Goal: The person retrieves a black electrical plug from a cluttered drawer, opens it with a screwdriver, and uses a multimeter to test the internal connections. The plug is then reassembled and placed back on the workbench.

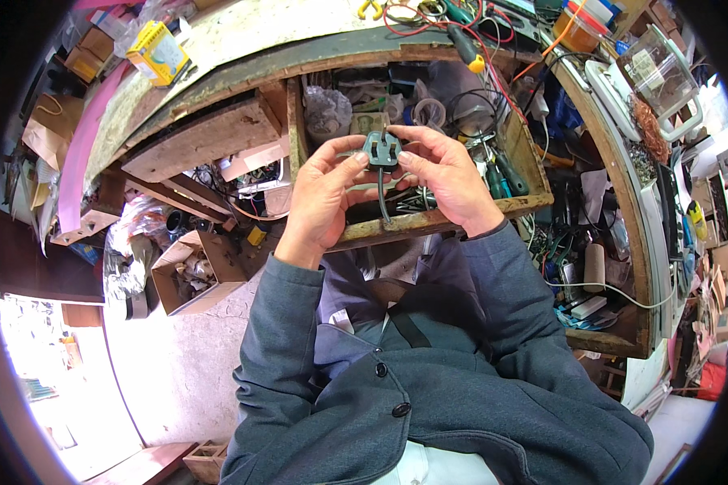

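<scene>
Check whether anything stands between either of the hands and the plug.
Nothing visible does: the left hand and right hand both hold the black power plug directly, one at each side. Its cable runs down between them toward the drawer's front edge.

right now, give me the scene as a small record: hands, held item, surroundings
left hand: gripping left side of black plug
right hand: gripping its right side
plug: pin face showing, cord trailing below it in view
drawer: open, with clear plastic bag and green-handled tools
bench: yellow box toward far left
</scene>
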`<state>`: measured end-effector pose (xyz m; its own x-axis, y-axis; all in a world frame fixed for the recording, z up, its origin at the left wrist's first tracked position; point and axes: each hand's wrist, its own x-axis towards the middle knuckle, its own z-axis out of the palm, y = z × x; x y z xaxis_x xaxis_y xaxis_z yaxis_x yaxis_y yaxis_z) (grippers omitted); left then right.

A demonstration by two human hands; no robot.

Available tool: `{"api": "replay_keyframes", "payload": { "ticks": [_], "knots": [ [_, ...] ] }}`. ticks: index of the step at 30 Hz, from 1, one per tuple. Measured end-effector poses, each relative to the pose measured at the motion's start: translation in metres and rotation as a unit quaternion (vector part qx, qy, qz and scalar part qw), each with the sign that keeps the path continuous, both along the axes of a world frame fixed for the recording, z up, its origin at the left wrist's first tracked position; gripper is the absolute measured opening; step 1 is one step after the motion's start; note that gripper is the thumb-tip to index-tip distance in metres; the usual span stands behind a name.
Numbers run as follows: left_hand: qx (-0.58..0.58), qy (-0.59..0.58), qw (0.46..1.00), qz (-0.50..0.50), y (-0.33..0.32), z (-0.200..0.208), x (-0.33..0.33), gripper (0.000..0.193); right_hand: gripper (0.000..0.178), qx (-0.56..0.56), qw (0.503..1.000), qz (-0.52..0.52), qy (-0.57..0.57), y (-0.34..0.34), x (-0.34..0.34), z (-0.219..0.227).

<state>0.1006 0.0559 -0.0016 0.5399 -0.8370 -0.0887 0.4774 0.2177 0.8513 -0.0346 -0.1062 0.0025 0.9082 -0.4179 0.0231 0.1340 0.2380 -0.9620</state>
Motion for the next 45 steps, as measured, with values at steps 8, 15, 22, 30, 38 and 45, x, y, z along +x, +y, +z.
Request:
{"api": "replay_keyframes", "payload": {
  "ticks": [8, 15, 22, 30, 38, 45],
  "knots": [
    [0.003, -0.012, 1.000, 0.006, 0.001, 0.001, 0.000, 0.037, 0.040, -0.008, 1.000, -0.009, -0.004, 0.000, 0.000, -0.001],
    [-0.065, 0.013, 0.997, 0.044, -0.001, -0.009, 0.004, 0.034, 0.028, -0.043, 0.997, 0.027, 0.063, 0.004, 0.001, 0.004],
    [-0.136, 0.052, 0.987, 0.069, -0.003, -0.009, 0.004, 0.036, 0.022, -0.158, 0.975, 0.088, 0.131, 0.009, 0.002, 0.009],
    [-0.111, 0.002, 0.992, 0.054, -0.002, -0.002, -0.001, 0.060, 0.013, -0.138, 0.987, -0.037, 0.080, 0.015, -0.006, 0.013],
    [-0.105, 0.013, 0.993, 0.043, -0.001, -0.002, 0.001, 0.070, 0.014, -0.180, 0.979, -0.064, 0.074, 0.018, -0.007, 0.010],
    [-0.100, 0.017, 0.993, 0.059, -0.001, 0.000, -0.003, 0.069, 0.013, -0.160, 0.983, -0.069, 0.060, 0.019, -0.007, 0.007]
  ]
}}
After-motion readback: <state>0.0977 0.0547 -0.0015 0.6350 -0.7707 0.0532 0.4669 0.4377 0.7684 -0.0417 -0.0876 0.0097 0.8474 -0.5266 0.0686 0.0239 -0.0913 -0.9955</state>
